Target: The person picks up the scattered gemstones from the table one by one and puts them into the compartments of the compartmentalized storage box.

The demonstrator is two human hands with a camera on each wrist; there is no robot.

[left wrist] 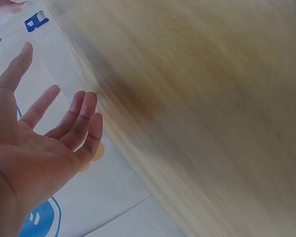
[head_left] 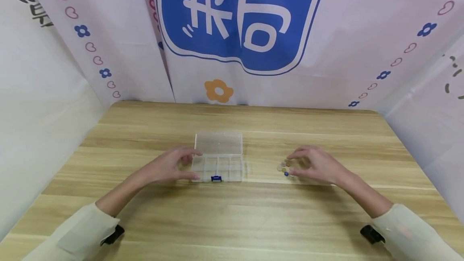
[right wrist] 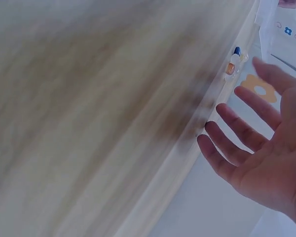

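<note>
Box (head_left: 218,159), clear plastic with its lid flipped back, sits right at the left hand (head_left: 170,167), whose loosely spread fingertips touch its near-left edge without gripping. Right hand (head_left: 316,166) hovers relaxed and open over a few small beads (head_left: 284,169) just by its fingertips, holding nothing.

both our forearms reach forward in pale cream sleeves with a dark band at each wrist. our left hand (head_left: 167,168) lies palm down, fingers loosely spread. our right hand (head_left: 316,165) arches, fingers relaxed and apart, gripping nothing.
</note>
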